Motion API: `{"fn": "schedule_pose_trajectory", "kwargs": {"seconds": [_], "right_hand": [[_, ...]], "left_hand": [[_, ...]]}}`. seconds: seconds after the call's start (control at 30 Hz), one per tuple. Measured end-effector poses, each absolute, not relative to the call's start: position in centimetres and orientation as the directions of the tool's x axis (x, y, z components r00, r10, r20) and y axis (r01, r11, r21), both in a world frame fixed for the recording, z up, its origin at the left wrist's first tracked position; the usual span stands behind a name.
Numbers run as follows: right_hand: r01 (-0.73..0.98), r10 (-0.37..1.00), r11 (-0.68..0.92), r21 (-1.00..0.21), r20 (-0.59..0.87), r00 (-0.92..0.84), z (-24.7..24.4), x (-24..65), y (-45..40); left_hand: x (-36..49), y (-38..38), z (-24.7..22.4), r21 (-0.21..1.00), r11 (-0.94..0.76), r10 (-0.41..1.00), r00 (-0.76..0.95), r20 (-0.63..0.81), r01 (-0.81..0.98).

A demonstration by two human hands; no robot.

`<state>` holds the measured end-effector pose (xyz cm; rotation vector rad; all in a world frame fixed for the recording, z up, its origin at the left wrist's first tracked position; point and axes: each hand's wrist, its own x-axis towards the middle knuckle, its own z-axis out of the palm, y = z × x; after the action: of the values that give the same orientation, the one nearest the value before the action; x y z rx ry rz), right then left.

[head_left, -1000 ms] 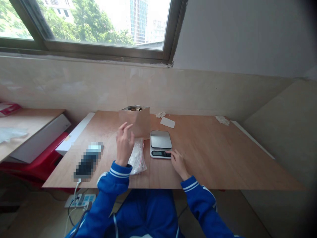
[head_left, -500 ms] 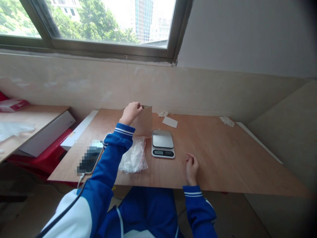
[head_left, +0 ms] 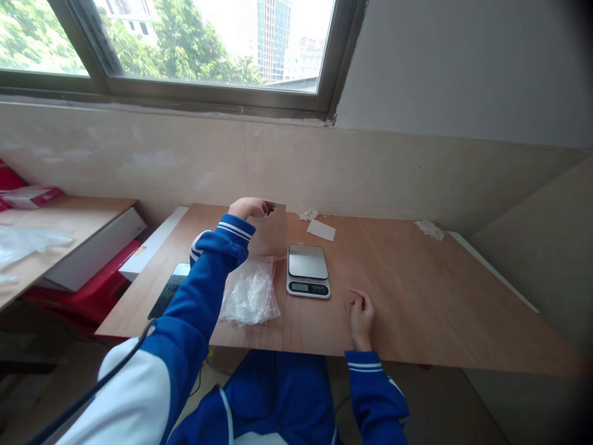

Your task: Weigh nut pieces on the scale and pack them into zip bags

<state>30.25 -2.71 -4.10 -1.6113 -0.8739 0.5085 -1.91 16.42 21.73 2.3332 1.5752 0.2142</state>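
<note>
My left hand [head_left: 249, 208] reaches over the top of a light brown paper bag [head_left: 271, 233] at the back of the table, with its fingertips at or inside the opening. Those fingertips are mostly hidden. Below the bag lies a clear plastic bag [head_left: 252, 295] with crumpled clear plastic in or on it. A kitchen scale [head_left: 307, 270] with a bare metal plate stands just right of both bags. My right hand [head_left: 362, 315] rests on the tabletop right of the scale, fingers loosely bent and apart, holding nothing.
Behind the scale lie a white card [head_left: 321, 230] and some pale crumpled scraps [head_left: 308, 214]. More scraps [head_left: 428, 230] are at the back right. A phone [head_left: 169, 290] sits left of my left sleeve. The wooden table [head_left: 417, 296] meets a tiled wall.
My left hand has lowered from above the paper bag's rim down to its opening. My right hand stays on the table. The view has shifted slightly.
</note>
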Motion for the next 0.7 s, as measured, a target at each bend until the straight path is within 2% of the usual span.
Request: {"fn": "schedule_pose_trajectory", "kwargs": {"seconds": [0.17, 0.33, 0.47, 0.7], "right_hand": [[0.240, 0.780, -0.049, -0.970, 0.112, 0.616, -4.0, 30.2, -2.7], [0.270, 0.771, -0.015, -0.963, 0.161, 0.617, -3.8, 30.1, -2.7], [0.228, 0.777, -0.025, -0.973, 0.124, 0.618, -3.8, 30.0, -2.7], [0.237, 0.776, -0.024, -0.971, 0.132, 0.617, -3.5, 29.8, -2.8]], "left_hand": [[-2.0, 16.0, 21.3, 0.333, -0.344, 0.936, 0.349, 0.047, 0.878], [-2.8, 15.4, 21.4, 0.298, -0.394, 0.918, 0.357, 0.172, 0.869], [-3.1, 15.4, 21.2, 0.303, -0.419, 0.903, 0.357, 0.239, 0.856], [-3.2, 15.4, 21.6, 0.324, -0.428, 0.895, 0.347, 0.279, 0.844]]}}
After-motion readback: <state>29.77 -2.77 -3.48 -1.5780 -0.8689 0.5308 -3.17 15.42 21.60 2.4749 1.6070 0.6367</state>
